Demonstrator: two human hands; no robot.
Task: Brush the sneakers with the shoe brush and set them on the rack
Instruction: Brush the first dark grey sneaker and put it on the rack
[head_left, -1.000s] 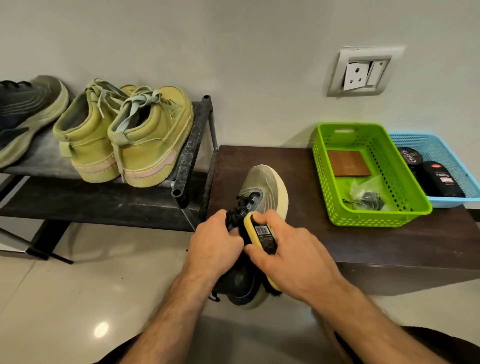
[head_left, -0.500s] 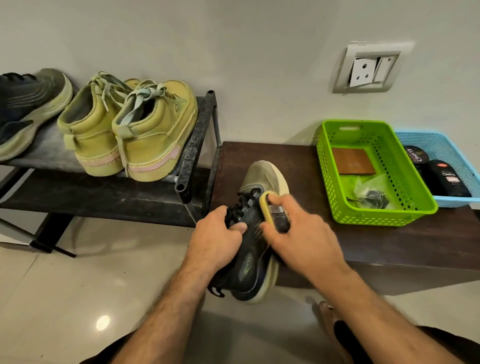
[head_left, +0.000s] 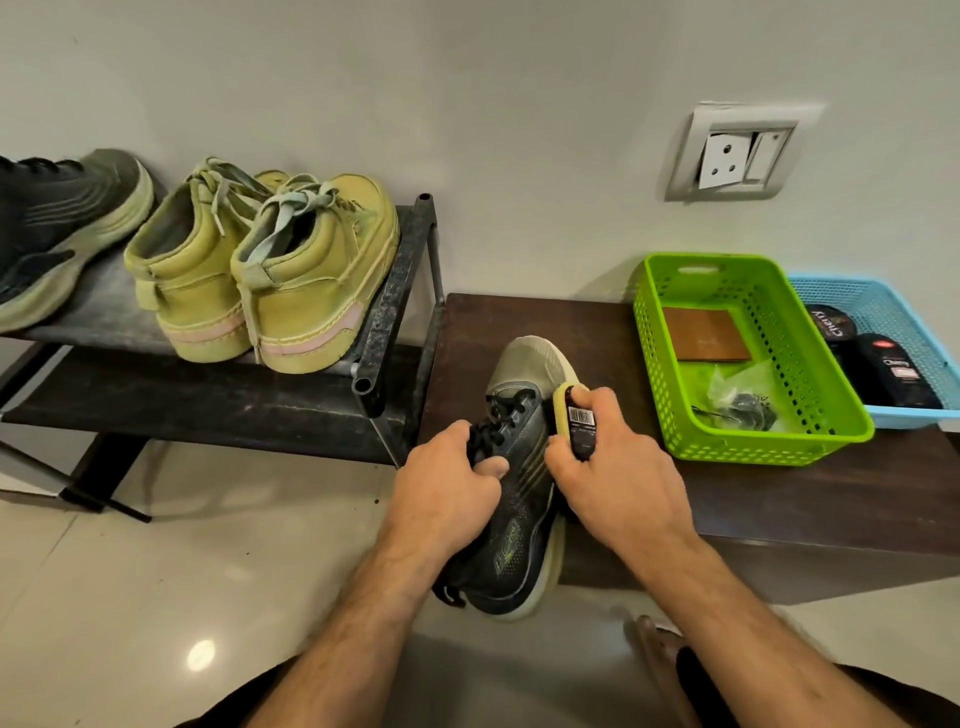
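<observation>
A dark sneaker (head_left: 514, 499) with a grey toe and pale sole lies on the near left corner of the brown bench (head_left: 779, 483), its heel hanging over the edge. My left hand (head_left: 447, 483) grips it at the laces and collar. My right hand (head_left: 618, 467) holds the yellow shoe brush (head_left: 574, 415), barcode label up, against the sneaker's right side near the midfoot. On the black rack (head_left: 395, 291) to the left stand a pair of olive-yellow high-top sneakers (head_left: 270, 270) and a matching dark sneaker (head_left: 57, 234).
A green basket (head_left: 748, 436) on the bench holds a brown pad and a plastic bag. Behind it a blue basket (head_left: 914, 410) holds dark polish containers. A wall socket (head_left: 737, 156) is above. Glossy tiled floor lies below, with my bare foot (head_left: 660, 654) near the bench.
My right hand has moved the brush forward along the sneaker's right side, from near the collar toward the toe. My left hand keeps its grip on the sneaker.
</observation>
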